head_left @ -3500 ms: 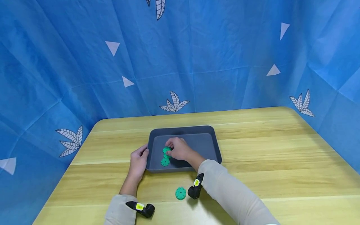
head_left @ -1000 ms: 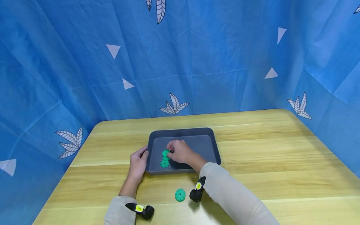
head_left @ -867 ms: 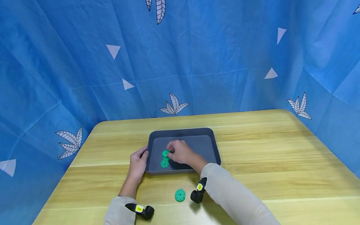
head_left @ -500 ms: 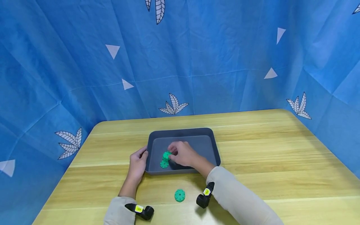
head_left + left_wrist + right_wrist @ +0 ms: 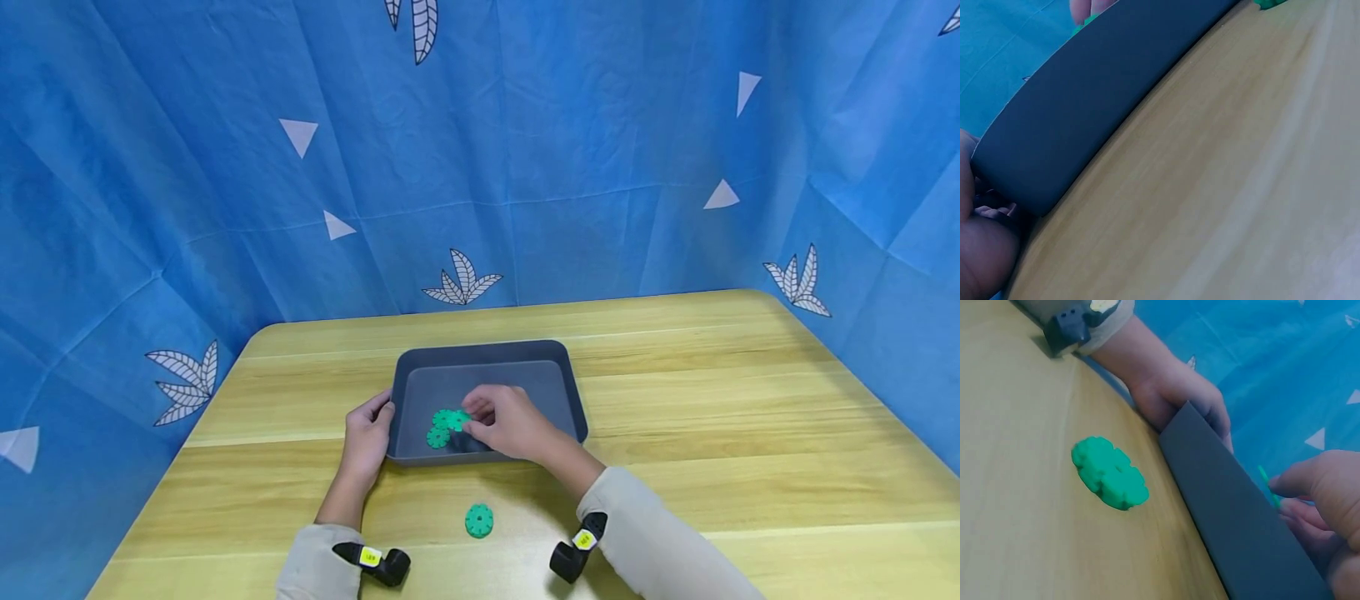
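Note:
A dark grey tray [image 5: 487, 346] sits on the wooden table. My left hand [image 5: 371, 427] grips its near left corner, thumb over the rim; the right wrist view shows this hand [image 5: 1179, 394] against the tray wall [image 5: 1241, 512]. My right hand [image 5: 480, 421] is inside the tray and pinches a green toothed disc [image 5: 449, 418] by its edge. In the right wrist view the disc [image 5: 1268, 482] shows as a thin green edge beside my fingertips [image 5: 1291, 484]. A second green disc [image 5: 438, 437] lies on the tray floor just left of it. A third disc [image 5: 479, 520] lies on the table in front of the tray.
Blue cloth with white leaf and triangle prints walls the table on three sides. Bare wood [image 5: 712, 400] stretches right of the tray. The left wrist view shows the tray's outer wall [image 5: 1104, 94] and the tabletop [image 5: 1222, 187].
My right hand has drawn back toward me and to the right inside the tray, bringing the pinched disc with it. The left hand, tray and loose disc stayed put.

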`<state>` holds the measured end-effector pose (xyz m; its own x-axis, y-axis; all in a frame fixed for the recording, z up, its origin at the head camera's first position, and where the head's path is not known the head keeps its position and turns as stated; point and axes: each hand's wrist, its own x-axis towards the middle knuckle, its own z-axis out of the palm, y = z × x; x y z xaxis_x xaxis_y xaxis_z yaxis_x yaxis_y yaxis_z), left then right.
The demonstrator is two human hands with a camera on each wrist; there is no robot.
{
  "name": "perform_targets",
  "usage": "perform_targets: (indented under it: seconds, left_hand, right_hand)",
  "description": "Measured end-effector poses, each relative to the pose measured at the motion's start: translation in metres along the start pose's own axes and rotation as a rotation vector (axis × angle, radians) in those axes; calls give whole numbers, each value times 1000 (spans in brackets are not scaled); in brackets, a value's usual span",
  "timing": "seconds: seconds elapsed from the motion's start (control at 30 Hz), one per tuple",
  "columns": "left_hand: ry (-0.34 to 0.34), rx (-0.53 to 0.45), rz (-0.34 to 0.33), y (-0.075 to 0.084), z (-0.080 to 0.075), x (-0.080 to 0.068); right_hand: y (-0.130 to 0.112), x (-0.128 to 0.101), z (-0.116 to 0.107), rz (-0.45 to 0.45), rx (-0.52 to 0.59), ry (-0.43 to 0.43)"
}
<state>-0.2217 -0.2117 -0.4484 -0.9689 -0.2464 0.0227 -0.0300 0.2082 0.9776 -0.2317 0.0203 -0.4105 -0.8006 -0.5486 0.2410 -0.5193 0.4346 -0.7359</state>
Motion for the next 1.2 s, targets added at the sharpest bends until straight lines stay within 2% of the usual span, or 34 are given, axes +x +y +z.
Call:
perform_targets:
  seconds: [0.37,0.57,0.77,0.9,1.2]
  left_hand:
    - [-19,-9,-10,0,-1,-1]
    - [-15,-10,-12,-1,-1,-1]
    - [-21,-13,-13,0,-1,0]
    - [-23,-15,-12,0,-2,0]
    - [-29,-17,-15,-1,-2,1]
  right_hand:
    - [-3,-24,-8,0,74,46]
    - [-4,-34,-11,-16,32,45]
    - [-7,-49,-11,-51,-2,21]
    - [-9,-59,-9,-90,26,-3]
    - [-8,-68,1,-175,62,-128]
